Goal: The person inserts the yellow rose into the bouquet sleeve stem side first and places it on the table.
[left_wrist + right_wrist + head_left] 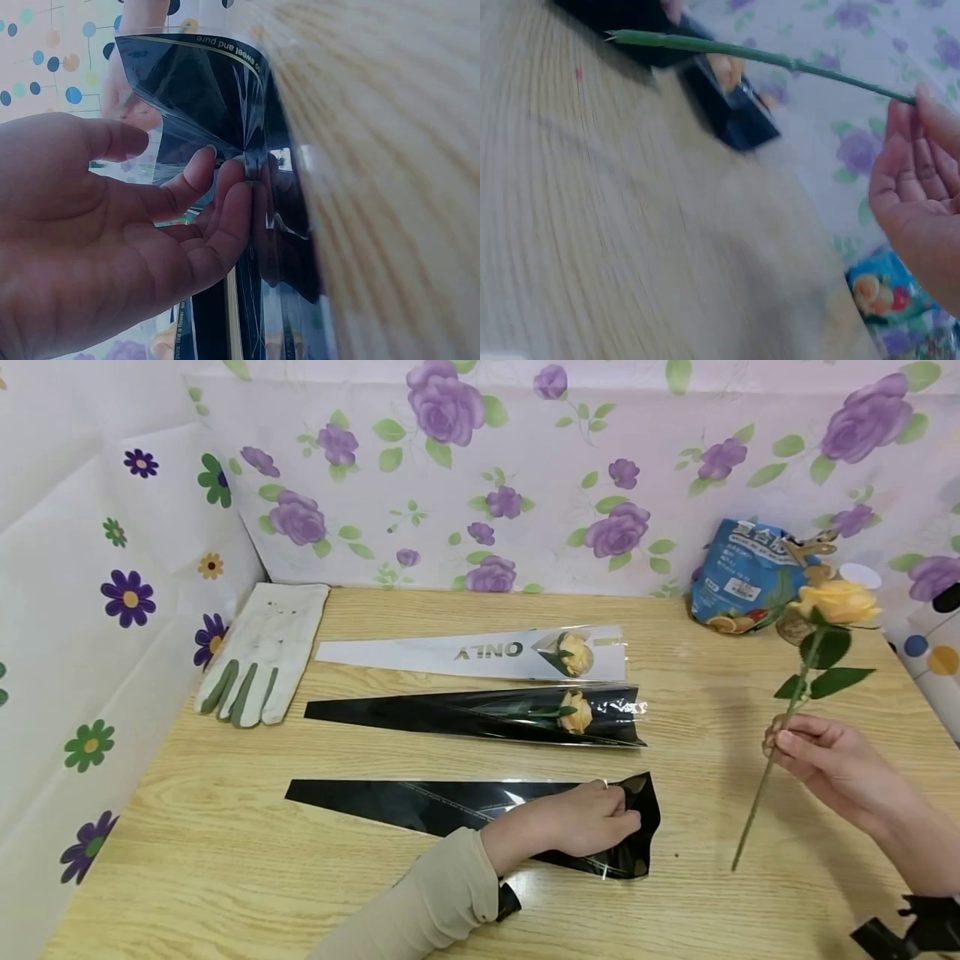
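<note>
A yellow rose with a green stem and leaves stands upright, slightly tilted, above the right side of the table. My right hand pinches its stem between thumb and fingers. In the right wrist view the bare lower stem points left from the right hand. My left hand is on a black flower sleeve near its flared mouth. Seen from the left wrist, the left hand presses bent fingertips against the creased film; its thumb stands apart from them.
Behind lie a black sleeve and a white sleeve, each with a yellow rose. A white-and-green glove lies at the back left. At the back right stands a blue bag, against the flowered backdrop.
</note>
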